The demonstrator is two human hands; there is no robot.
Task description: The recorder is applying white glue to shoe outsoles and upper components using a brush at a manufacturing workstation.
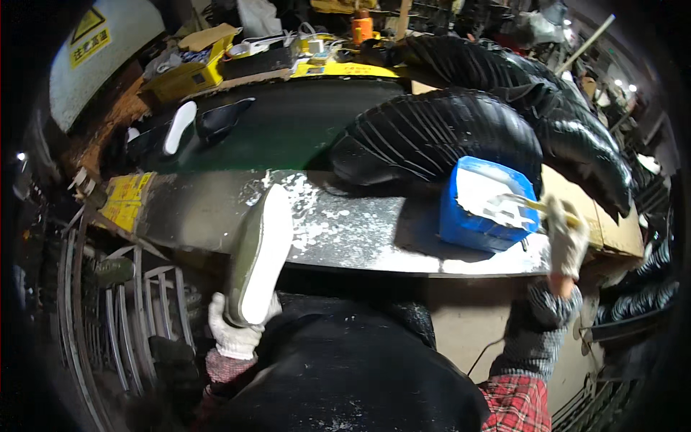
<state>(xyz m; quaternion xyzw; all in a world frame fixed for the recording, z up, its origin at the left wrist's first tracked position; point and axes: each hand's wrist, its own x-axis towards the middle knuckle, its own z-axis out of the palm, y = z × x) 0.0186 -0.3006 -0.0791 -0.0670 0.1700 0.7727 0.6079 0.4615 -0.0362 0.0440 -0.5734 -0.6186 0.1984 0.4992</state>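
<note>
My left hand [234, 333], in a white glove, grips an olive-green shoe upper [247, 248] by its heel end. Its white underside [270, 248] faces up and right, and the toe points away over the bench edge. In my gloved right hand [567, 241] is a brush [531, 204] with a yellowish handle. The brush head rests in white paste [481, 189] inside a blue tub [468, 225] at the bench's right. Paste coats part of the tub's rim.
White smears mark the metal bench [353, 223]. Behind it, a dark green belt [302, 129] carries a white-bottomed shoe [180, 128] and a dark one [224, 121]. Large bundles of black ribbed pieces [446, 133] lie behind the tub. A metal rack [122, 324] stands at left.
</note>
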